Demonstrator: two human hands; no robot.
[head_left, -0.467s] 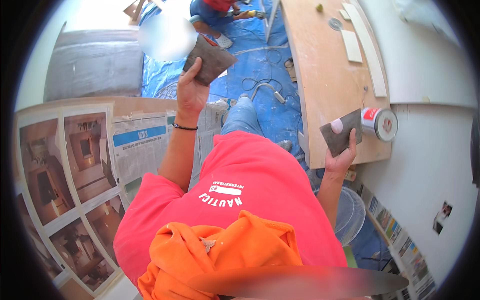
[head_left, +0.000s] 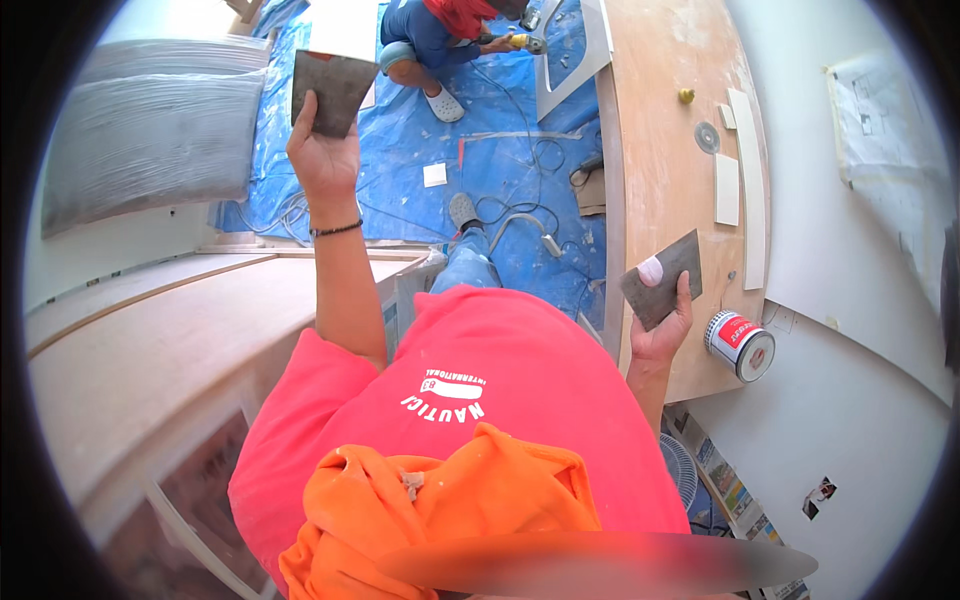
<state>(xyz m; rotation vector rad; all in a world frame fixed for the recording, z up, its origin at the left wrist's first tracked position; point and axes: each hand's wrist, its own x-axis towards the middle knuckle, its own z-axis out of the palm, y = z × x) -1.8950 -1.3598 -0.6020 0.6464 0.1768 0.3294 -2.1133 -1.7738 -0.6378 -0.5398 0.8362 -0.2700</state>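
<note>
My left hand [head_left: 326, 165] is raised at the upper left, closed on a thin grey putty spreader [head_left: 334, 90]. A reddish-orange streak shows along that spreader's top edge. Lower on the right, my right hand [head_left: 664, 332] grips a second flat grey spreader [head_left: 676, 282] by its near edge, thumb on the face. A pale pink dab of putty [head_left: 650, 271] sits on this one. The two hands are far apart. Just beyond my right hand stands a can [head_left: 741, 343] with a red and white label, beside the wooden worktop.
The long wooden worktop [head_left: 655, 120] carries white strips [head_left: 727, 190], a grey disc [head_left: 707, 138] and a small yellowish object [head_left: 686, 96]. A crouching person [head_left: 425, 40] holds a power tool [head_left: 528, 43] by a white frame [head_left: 580, 75]. Cables cross the blue sheeting [head_left: 400, 205]. A pale wooden panel [head_left: 170, 320] lies left.
The view has swung left and forward, bringing more blue sheeting and the crouching person into sight. My left hand has moved up and left with its spreader. Both hands keep their hold.
</note>
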